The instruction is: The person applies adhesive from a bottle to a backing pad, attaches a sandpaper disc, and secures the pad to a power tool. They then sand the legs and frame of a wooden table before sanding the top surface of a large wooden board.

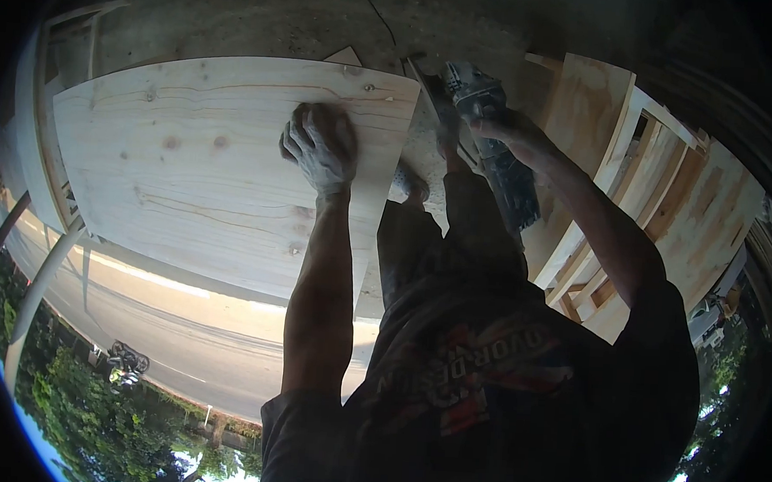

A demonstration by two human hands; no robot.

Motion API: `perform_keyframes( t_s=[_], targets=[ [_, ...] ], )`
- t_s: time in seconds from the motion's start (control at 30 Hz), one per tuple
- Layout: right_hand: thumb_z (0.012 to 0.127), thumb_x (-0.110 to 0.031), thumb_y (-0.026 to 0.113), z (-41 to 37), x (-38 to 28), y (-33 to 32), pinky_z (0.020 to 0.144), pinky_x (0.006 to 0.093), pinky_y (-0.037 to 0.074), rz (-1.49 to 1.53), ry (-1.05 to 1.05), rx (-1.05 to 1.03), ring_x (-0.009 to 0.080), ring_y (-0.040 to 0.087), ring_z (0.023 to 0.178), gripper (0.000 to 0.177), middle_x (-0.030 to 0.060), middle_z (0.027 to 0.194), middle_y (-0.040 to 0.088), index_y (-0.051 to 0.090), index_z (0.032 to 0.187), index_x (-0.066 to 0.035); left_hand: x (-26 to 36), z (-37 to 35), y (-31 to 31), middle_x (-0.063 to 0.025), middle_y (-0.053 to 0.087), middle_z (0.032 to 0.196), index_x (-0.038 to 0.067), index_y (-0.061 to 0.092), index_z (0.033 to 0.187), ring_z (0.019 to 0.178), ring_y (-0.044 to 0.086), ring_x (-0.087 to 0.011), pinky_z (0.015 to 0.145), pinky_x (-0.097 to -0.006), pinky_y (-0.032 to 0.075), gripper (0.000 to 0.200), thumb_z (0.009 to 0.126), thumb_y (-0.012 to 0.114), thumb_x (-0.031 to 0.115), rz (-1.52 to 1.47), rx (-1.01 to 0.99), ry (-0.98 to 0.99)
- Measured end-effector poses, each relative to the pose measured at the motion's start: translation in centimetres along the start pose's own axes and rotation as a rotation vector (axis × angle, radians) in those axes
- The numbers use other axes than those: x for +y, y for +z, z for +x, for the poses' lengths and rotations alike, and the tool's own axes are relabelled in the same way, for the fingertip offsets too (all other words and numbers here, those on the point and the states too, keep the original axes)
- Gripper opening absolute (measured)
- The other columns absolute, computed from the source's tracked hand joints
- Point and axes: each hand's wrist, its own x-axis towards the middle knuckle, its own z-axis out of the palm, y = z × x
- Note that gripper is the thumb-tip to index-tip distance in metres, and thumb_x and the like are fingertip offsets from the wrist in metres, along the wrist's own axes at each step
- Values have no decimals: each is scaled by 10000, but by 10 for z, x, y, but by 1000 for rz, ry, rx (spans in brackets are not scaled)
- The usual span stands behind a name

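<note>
My left hand (321, 149), pale with dust or in a thin glove, rests on a wide plywood board (206, 170) near its right end. Its fingers are curled, and a dark patch beside them could be shadow or something held. On my right side, my right hand (507, 132) is closed around a dusty, dark power tool (513, 191). The tool is beside the board, above the floor by my right leg. Its exact kind and working face are hard to make out in the dim light.
A wooden frame (660, 168) and plywood panels (576, 120) stand to my right. Another pale frame (38, 127) is at the far left. A thin cord (376, 14) crosses the dusty floor. Beyond the board runs a road (164, 317) with a motorcycle (128, 360).
</note>
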Motion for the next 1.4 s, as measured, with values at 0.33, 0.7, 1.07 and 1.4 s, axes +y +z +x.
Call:
perform_keyframes(
  t_s=[0.33, 0.7, 1.07, 1.4],
  targets=[
    [937, -440, 712, -11, 30, 66, 640, 379, 580, 761, 194, 132, 254, 701, 701, 530, 153, 859, 685, 605, 1149, 33, 4, 1, 0, -123, 551, 1383, 105, 524, 1335, 1256, 506, -365, 1036, -559, 369, 488, 931, 708, 311, 35, 11, -7],
    [851, -515, 780, 11, -49, -32, 710, 384, 584, 12, 235, -54, 219, 709, 812, 621, 124, 933, 689, 645, 1193, -14, 6, 3, -1, -127, 555, 1391, 106, 524, 1354, 1257, 511, -356, 1047, -553, 361, 492, 936, 709, 285, 28, 13, -25],
    [790, -460, 826, 39, -124, -44, 608, 356, 586, -756, 195, -125, 220, 722, 704, 533, 126, 892, 699, 676, 1070, -32, 0, 0, 1, -129, 558, 1389, 104, 551, 1358, 1250, 521, -348, 1055, -547, 357, 511, 921, 716, 311, 13, 16, -35],
    [931, -471, 711, -26, -21, 28, 690, 358, 578, 280, 236, 66, 205, 692, 749, 507, 96, 917, 668, 609, 1200, -53, -1, -1, 1, -140, 542, 1407, 88, 541, 1366, 1268, 502, -358, 1077, -554, 334, 470, 958, 649, 298, -32, 29, -24]
  ],
)
